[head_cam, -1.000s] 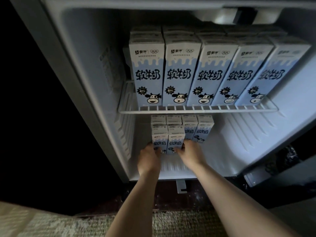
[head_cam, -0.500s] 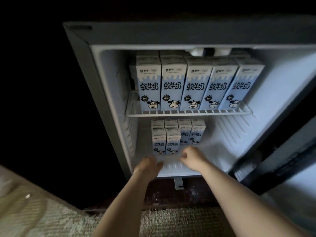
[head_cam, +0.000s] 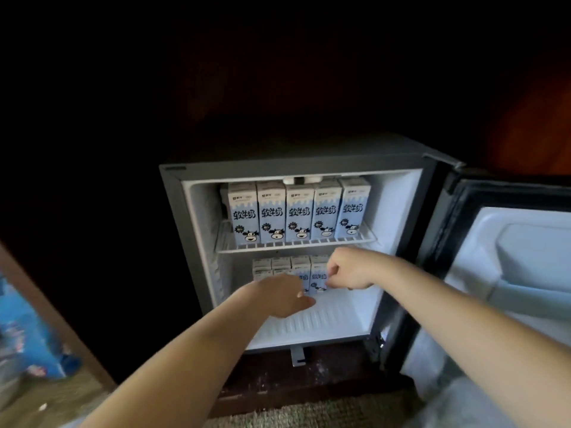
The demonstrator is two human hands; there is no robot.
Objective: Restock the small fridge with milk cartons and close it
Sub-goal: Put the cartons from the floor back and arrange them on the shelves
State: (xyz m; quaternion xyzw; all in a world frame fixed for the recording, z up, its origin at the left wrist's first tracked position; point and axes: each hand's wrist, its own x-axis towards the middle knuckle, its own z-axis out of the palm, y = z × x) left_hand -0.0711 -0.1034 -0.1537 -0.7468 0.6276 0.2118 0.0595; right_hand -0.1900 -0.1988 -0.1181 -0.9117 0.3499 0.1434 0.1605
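Below shelf (head_cam: 355, 242), left hand (head_cam: 279, 296) relaxed, hides cartons (head_cam: 301, 267); right hand (head_cam: 350, 270) curled, grip unclear.

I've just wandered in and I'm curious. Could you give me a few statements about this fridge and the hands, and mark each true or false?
1. The fridge door stands open, swung to the right. True.
2. The front row on the wire shelf has three cartons. False: five upper cartons stand there.
3. The lower cartons stand toward the left of the fridge floor. True.
4. The right hand lifts a carton out. False: its fingers are curled, with no carton in them.
5. The left hand is below the wire shelf. True.
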